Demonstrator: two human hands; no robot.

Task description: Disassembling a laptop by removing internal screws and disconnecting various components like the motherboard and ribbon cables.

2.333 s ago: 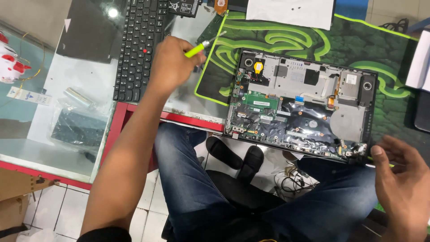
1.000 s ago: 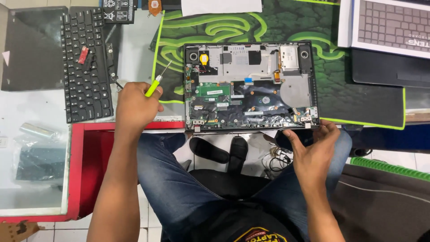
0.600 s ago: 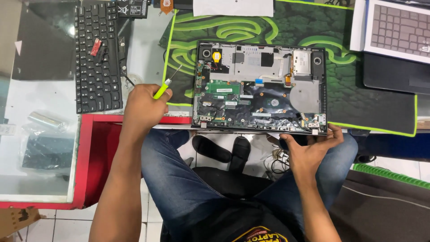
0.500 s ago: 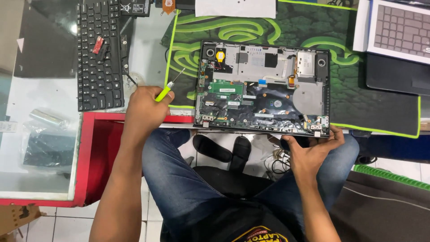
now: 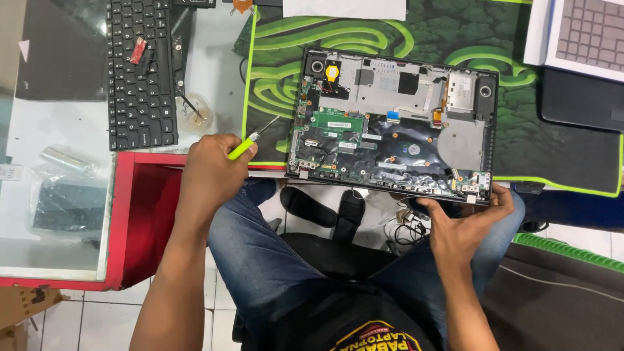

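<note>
Green-handled, the slim metal screwdriver point(image 5: 250, 143) sat clenched in the left hand point(image 5: 209, 170), left of the opened black laptop chassis point(image 5: 393, 127); the right hand point(image 5: 463, 221) pinched its near-right corner, best kept steady.

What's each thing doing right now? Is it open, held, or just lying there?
Opened black laptop base: bottom cover off, circuit boards showing, lying on the green-patterned mat.
Yellow-handled screwdriver: held, tip up and short of the laptop.
Left hand: closed around the screwdriver.
Right hand: gripping the laptop's near right corner.
Loose black keyboard: lying flat on the glass table, untouched.
Silver laptop: open, keys showing.
</note>
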